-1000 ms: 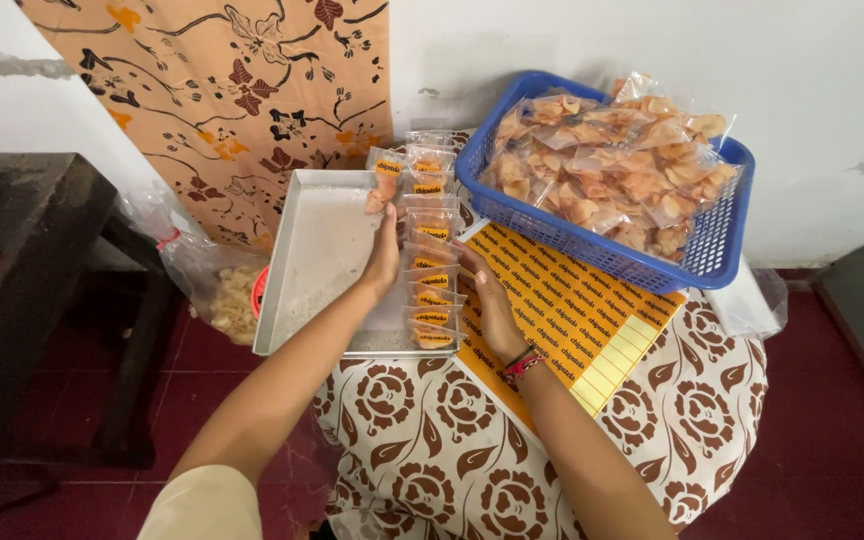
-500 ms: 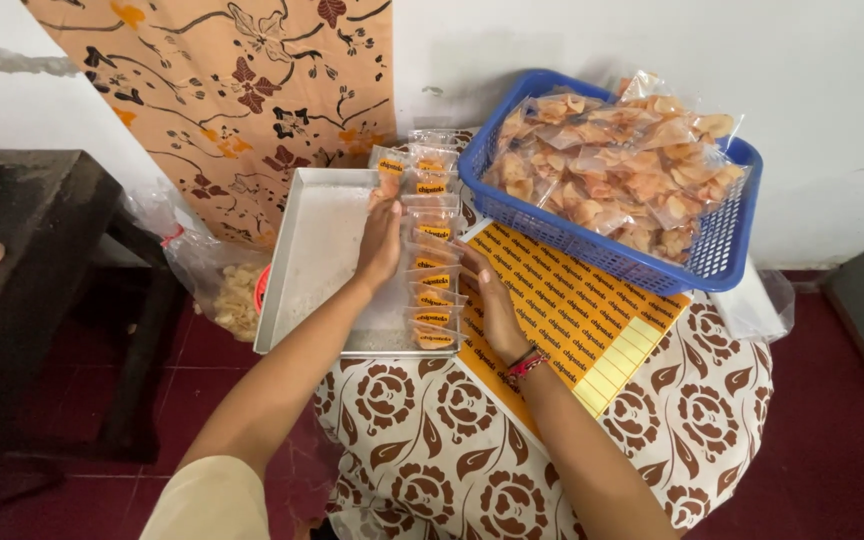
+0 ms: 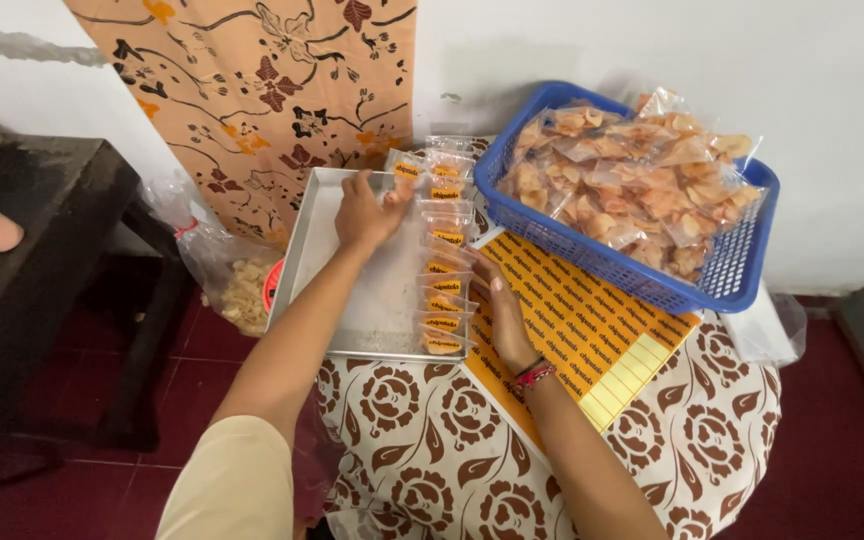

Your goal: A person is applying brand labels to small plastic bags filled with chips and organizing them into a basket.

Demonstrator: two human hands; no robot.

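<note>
Laying packets (image 3: pixel 444 275) in a tray (image 3: pixel 324 225) row, left hand (image 3: pixel 367 212) pinches one, right hand (image 3: pixel 497 315) lies flat, open; next likely aligning it.

so much orange here. blue plastic basket (image 3: pixel 742 285) full of clear bags of golden-orange chips (image 3: pixel 632 190). yellow-orange label sheet (image 3: pixel 592 335) with rows of dark print, and the little clear packets (image 3: pixel 442 290) carry matching orange labels. silver-grey metal tray (image 3: pixel 322 240). tablecloth (image 3: pixel 432 460) is white with brown roses, wall cloth (image 3: pixel 252 90) is peach with maroon flowers. dark red floor (image 3: pixel 842 430).
</note>
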